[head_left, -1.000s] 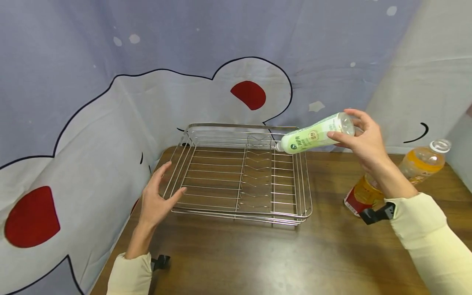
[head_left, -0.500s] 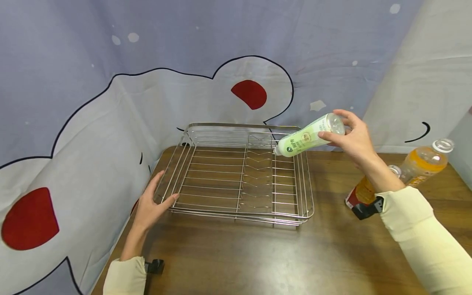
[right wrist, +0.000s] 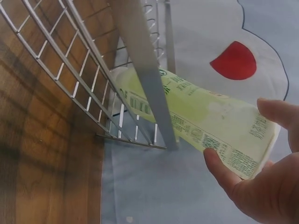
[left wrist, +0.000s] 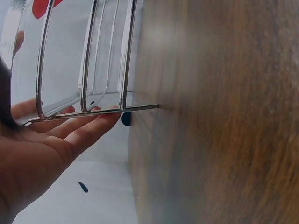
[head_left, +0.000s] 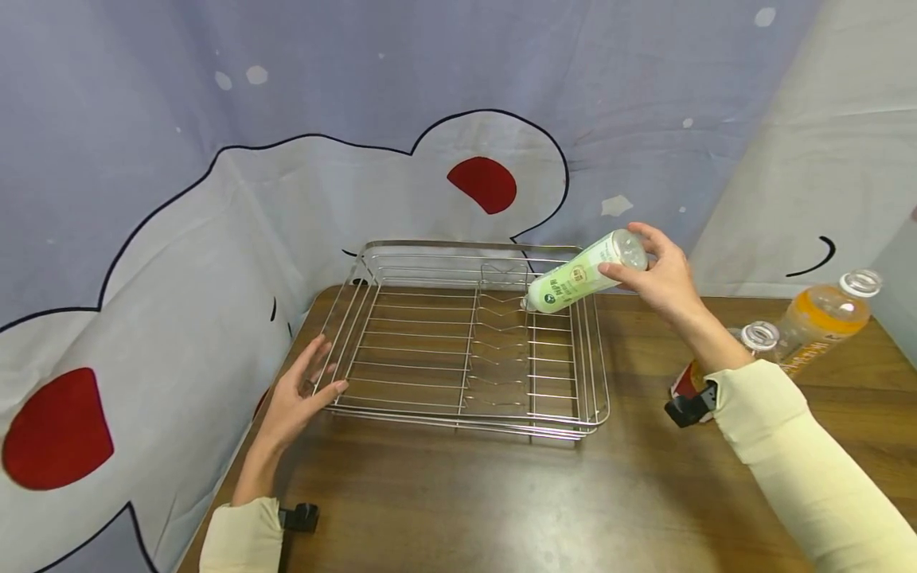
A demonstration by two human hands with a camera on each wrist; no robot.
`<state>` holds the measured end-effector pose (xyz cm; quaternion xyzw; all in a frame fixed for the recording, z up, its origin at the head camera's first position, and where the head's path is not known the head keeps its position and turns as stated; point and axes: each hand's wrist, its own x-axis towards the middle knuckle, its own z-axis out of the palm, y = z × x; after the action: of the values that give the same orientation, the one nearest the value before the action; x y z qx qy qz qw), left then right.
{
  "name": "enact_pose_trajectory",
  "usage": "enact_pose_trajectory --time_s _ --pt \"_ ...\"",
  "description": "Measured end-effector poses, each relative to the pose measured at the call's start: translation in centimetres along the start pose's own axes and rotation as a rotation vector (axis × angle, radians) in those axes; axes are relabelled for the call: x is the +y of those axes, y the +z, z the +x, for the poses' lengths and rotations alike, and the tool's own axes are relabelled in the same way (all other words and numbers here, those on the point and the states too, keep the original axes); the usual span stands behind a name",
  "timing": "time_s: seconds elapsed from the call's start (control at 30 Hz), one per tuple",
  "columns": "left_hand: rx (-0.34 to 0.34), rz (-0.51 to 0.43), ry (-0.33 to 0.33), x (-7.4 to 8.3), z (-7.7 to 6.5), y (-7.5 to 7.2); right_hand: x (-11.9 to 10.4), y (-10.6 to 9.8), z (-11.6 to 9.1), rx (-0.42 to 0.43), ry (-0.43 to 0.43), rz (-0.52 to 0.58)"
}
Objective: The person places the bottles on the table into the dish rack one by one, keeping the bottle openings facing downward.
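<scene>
My right hand [head_left: 665, 274] grips a pale green plastic bottle [head_left: 576, 277] near its base. The bottle tilts neck-down and to the left, its neck inside the right half of a metal wire dish rack [head_left: 408, 418]. In the right wrist view, the bottle [right wrist: 196, 112] passes behind the rack's flat top rim [right wrist: 149, 70], and thumb and fingers hold its base end. My left hand [head_left: 290, 402] is at the rack's front left corner. In the left wrist view, the left hand's fingers [left wrist: 93, 130] lie along the outside of the wire side, with the thumb over the rim.
To the right of the rack, a bottle with an orange label [head_left: 824, 318] stands on the wooden table [head_left: 466, 493]. Beside it is another bottle [head_left: 759, 338], partly hidden by my right forearm. A printed curtain [head_left: 344, 191] hangs behind and at the left.
The green bottle has moved left and slightly down with my right hand, its neck now deeper within the rack. My left hand has shifted slightly left and come onto the rack's corner.
</scene>
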<state>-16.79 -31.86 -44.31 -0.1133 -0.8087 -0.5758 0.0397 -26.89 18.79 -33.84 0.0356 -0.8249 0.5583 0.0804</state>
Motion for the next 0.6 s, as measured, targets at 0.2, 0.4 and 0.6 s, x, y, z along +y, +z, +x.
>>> enact_pose_trajectory --time_s 0.2,0.4,0.6 --pt "-0.007 -0.005 -0.024 -0.1 -0.1 0.0 0.1 0.2 -0.3 0.026 0.004 -0.084" --pt "-0.028 -0.008 -0.056 -0.2 -0.1 -0.4 -0.3 -0.3 -0.8 -0.009 0.009 -0.182" --pt "-0.07 -0.047 -0.069 -0.2 -0.1 -0.7 -0.6 -0.6 -1.2 -0.025 0.017 -0.226"
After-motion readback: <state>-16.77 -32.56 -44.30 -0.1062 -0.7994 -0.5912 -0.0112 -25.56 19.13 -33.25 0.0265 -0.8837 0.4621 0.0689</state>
